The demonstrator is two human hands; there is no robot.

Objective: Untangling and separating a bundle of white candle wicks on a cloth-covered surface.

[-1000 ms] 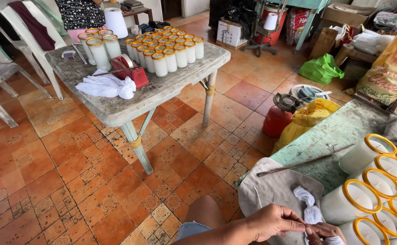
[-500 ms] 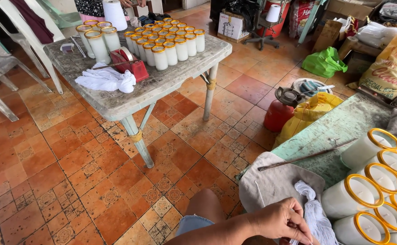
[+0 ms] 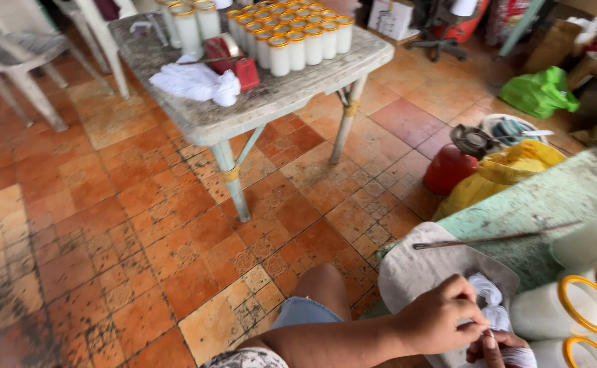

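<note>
a: what changed?
b: my left hand (image 3: 441,320) moved over the white string (image 3: 493,300); its grip pinches it now. my right hand (image 3: 493,349) pinches it too, on the green surface (image 3: 537,197).

Left forearm reaching in from the lower left, bare, wrist straight, left hand (image 3: 441,319) curled with knuckles up and thumb and fingertips pinched together at the right. Right hand (image 3: 493,345) low at the frame's bottom edge, mostly cut off, fingers bent and meeting the left hand's fingertips. A bare knee showing just behind the left forearm.
</note>
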